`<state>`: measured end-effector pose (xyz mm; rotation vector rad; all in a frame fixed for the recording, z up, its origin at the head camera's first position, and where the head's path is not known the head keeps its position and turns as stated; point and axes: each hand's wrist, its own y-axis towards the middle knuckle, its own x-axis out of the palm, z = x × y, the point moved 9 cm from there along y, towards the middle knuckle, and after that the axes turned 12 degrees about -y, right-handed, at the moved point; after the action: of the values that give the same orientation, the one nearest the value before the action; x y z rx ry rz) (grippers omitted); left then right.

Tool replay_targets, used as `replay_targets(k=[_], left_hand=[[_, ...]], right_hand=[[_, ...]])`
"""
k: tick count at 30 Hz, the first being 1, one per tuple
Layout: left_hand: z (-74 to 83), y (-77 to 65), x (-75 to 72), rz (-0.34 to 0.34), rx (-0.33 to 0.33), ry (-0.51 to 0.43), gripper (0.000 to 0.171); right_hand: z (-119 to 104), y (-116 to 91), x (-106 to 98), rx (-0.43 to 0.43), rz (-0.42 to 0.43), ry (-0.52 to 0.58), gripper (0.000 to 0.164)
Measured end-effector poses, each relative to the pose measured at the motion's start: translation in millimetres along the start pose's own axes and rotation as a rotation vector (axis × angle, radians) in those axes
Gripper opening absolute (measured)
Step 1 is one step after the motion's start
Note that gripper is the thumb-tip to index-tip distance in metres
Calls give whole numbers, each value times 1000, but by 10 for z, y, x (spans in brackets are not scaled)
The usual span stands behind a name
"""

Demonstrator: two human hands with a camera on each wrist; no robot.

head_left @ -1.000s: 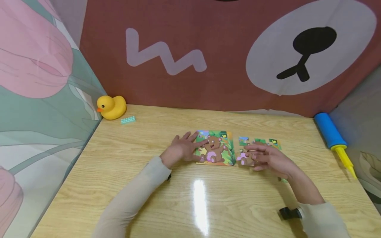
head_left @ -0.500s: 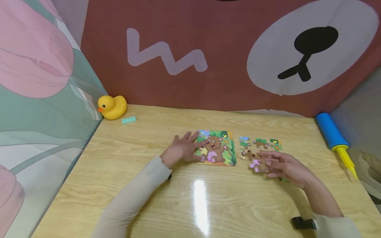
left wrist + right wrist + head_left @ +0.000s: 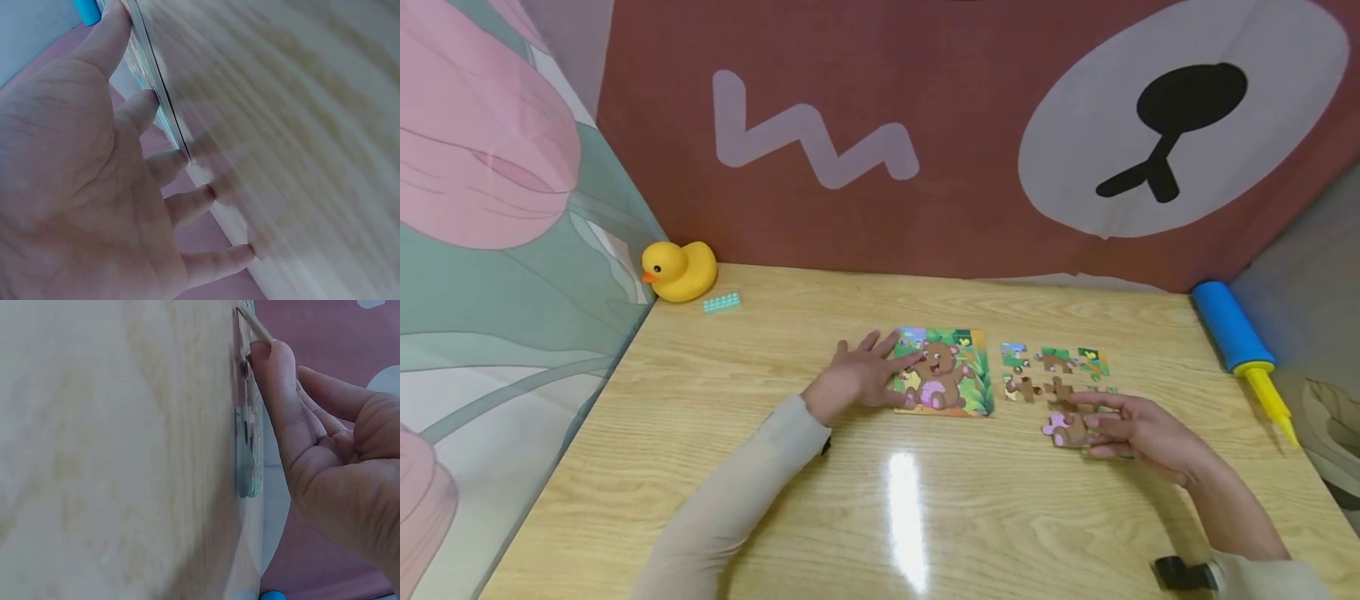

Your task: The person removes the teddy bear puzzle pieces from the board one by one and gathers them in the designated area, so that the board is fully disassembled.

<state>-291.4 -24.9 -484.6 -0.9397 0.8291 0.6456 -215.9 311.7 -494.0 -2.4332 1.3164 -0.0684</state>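
Observation:
My left hand (image 3: 868, 375) lies with fingers spread over the left side of a square bear picture (image 3: 951, 375). In the left wrist view, its thumb and nearby fingertips are at the edge of that picture, while other fingertips touch the table. To the right, my right hand (image 3: 1150, 433) pinches a brown and pink puzzle piece (image 3: 1063, 430). The right wrist view has this piece tilted at the thumb tip, one edge close to the table. Other puzzle pieces (image 3: 1054, 360) lie loosely in rows just beyond; the right fingers hide some of them.
A yellow rubber duck (image 3: 681, 271) and a small turquoise building brick (image 3: 722, 303) stand at the back left of the wooden table (image 3: 760, 517). At the right edge lies a blue and yellow hand pump (image 3: 1236, 333). A printed cloth (image 3: 955, 192) hangs behind.
My right hand has drawn the brown and pink piece right and nearer to me, uncovering pieces in the row behind. My left hand stays on the picture.

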Motion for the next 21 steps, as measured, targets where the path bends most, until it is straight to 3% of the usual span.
replay_targets(k=[7,11,21], left_hand=[[-6,8,5,-1,0,4,84],[-17,9,3,3,-5,11,83],[-17,8,5,-1,-1,-8,83]], right_hand=[[-3,-11,-55,99,70,-201,49],[-42,-39,-66,142,69,-303,54],[-62,-55,-46,150,55,-335,52]])
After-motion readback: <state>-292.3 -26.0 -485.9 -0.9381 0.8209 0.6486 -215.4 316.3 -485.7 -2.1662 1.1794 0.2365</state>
